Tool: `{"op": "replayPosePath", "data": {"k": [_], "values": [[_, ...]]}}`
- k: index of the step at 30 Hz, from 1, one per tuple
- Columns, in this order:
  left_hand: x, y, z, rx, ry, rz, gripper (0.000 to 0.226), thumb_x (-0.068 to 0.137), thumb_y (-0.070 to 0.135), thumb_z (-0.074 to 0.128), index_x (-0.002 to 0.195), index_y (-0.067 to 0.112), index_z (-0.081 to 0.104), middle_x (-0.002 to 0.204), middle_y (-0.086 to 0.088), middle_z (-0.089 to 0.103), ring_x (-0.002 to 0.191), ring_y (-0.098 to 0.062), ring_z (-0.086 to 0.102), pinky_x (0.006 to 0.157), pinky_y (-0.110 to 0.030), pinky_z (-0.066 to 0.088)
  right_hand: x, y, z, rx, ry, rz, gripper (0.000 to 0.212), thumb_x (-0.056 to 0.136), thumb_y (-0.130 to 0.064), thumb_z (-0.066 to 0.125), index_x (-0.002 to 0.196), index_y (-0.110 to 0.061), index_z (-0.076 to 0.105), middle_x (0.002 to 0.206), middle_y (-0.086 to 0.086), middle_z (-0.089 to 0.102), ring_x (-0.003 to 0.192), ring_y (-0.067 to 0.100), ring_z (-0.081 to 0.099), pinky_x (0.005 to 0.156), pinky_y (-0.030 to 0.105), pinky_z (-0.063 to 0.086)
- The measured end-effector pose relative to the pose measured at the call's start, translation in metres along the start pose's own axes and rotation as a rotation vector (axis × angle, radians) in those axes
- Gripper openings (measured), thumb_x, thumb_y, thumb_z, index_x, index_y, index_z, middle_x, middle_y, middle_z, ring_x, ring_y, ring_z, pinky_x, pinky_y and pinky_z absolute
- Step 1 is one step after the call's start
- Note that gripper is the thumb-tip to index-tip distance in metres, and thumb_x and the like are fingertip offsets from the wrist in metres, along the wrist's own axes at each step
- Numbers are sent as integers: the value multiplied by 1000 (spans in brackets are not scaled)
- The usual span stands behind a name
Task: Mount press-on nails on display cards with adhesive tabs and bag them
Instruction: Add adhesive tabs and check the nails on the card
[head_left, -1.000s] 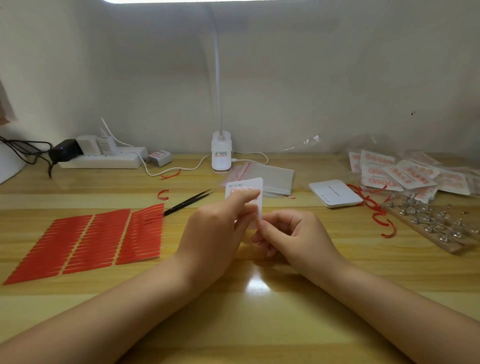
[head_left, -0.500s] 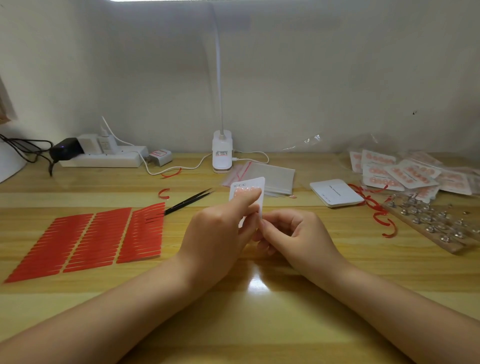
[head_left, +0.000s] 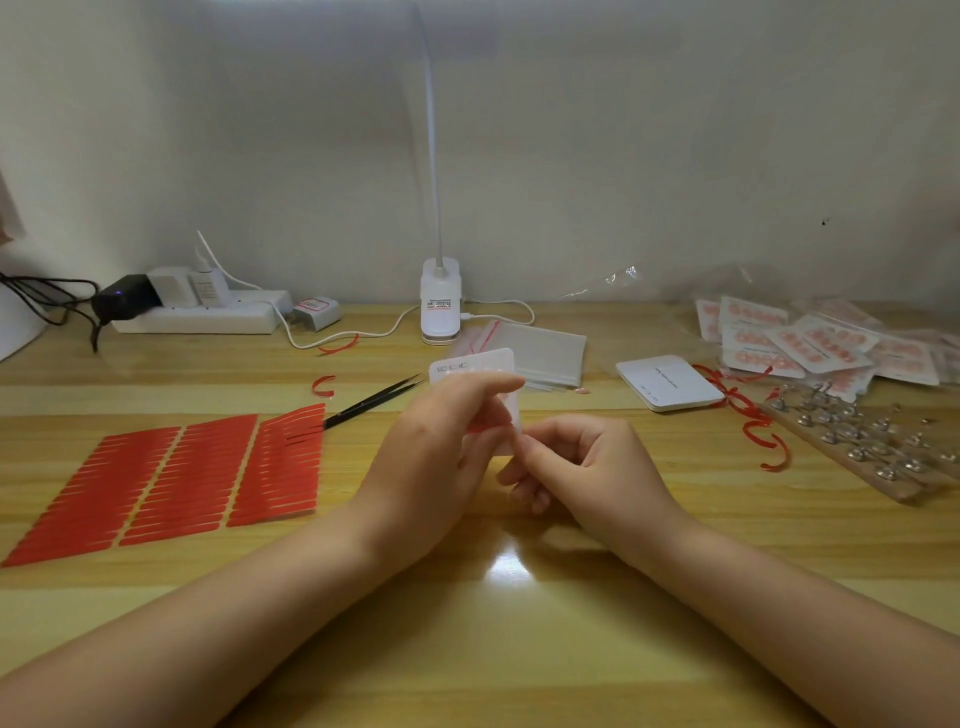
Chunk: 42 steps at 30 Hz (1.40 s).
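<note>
Red sticky strips (head_left: 171, 478) lay flat on the table (head_left: 519, 649), far to the left of the fingers. The left hand (head_left: 441, 457) pinched a white card (head_left: 475, 366), which stood up between its fingertips. The right hand (head_left: 587, 467) was curled, its fingertips pinching the card's bottom edge.

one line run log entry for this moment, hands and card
left hand: holds white display card upright | right hand: fingers pinch at card's lower edge | black tweezers: idle on wooden table
</note>
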<state>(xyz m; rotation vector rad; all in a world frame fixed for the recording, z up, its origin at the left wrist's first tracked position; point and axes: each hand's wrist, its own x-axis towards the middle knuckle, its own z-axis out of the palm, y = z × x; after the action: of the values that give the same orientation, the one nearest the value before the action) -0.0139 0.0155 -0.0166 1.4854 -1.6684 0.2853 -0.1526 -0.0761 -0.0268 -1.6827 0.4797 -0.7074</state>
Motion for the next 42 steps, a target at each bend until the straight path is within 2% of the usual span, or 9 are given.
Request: {"op": "replayPosePath", "data": {"k": [4, 8, 11, 15, 19, 23, 29, 38, 42], "values": [[4, -6, -5, -30, -84, 40, 50, 82, -9, 68, 126, 10, 55, 90, 1, 64, 82, -5, 55, 78, -14, 45, 0, 1, -1, -21, -21, 4, 13, 94, -11, 61, 86, -9, 71, 70, 8, 73, 58, 13, 66, 51, 21, 49], [5, -8, -8, 31, -135, 147, 39, 85, -4, 63, 124, 2, 58, 89, -4, 66, 83, -12, 56, 75, -30, 50, 0, 0, -1, -55, -34, -8, 14, 94, -10, 60, 84, -6, 69, 69, 8, 72, 57, 15, 66, 52, 22, 49], [6, -8, -8, 56, -131, 206, 32, 90, 4, 57, 121, -1, 60, 90, -6, 65, 85, -11, 55, 76, -32, 51, 0, -1, -2, -53, -34, -19, 16, 95, -9, 58, 84, -7, 70, 69, 8, 72, 58, 14, 65, 52, 22, 49], [4, -10, -5, 36, -94, 196, 33, 91, 6, 57, 124, 1, 59, 95, -7, 63, 86, -3, 50, 77, -25, 50, 0, -3, -3, -39, -33, -27, 16, 95, -11, 58, 86, -5, 71, 69, 9, 71, 58, 15, 65, 53, 23, 51], [2, -14, -3, 47, -91, 151, 39, 86, -3, 62, 124, 3, 60, 92, -3, 64, 83, -8, 54, 77, -25, 48, -1, -1, -2, -58, -37, -22, 16, 94, -9, 59, 81, -7, 68, 67, 9, 71, 56, 14, 64, 52, 22, 49], [3, -15, -3, 41, -90, 123, 44, 81, -10, 67, 122, 4, 60, 92, 4, 62, 80, -4, 51, 78, -17, 45, 0, -1, -1, -77, -33, -27, 16, 94, -7, 58, 81, -6, 68, 67, 9, 71, 55, 13, 64, 51, 22, 49], [3, -16, -2, 41, -105, 132, 34, 84, -6, 59, 117, 3, 60, 92, 9, 54, 82, 6, 39, 84, -4, 33, 0, -3, 0, -81, -38, -18, 19, 94, -4, 57, 78, -10, 67, 64, 7, 70, 53, 12, 62, 48, 20, 47], [4, -12, -3, 60, -125, 158, 26, 91, 8, 47, 111, -2, 61, 88, -4, 59, 81, 0, 38, 76, -17, 38, 1, -4, 0, -55, -41, 14, 25, 94, -7, 58, 74, -17, 69, 64, 9, 71, 53, 15, 62, 47, 21, 47], [1, -11, -1, 115, -101, 220, 25, 93, 7, 47, 116, 4, 57, 89, -10, 63, 82, -16, 51, 74, -30, 46, 0, -5, -1, -34, -43, 24, 24, 94, -8, 58, 75, -17, 69, 64, 8, 70, 53, 15, 62, 48, 22, 47]]}}
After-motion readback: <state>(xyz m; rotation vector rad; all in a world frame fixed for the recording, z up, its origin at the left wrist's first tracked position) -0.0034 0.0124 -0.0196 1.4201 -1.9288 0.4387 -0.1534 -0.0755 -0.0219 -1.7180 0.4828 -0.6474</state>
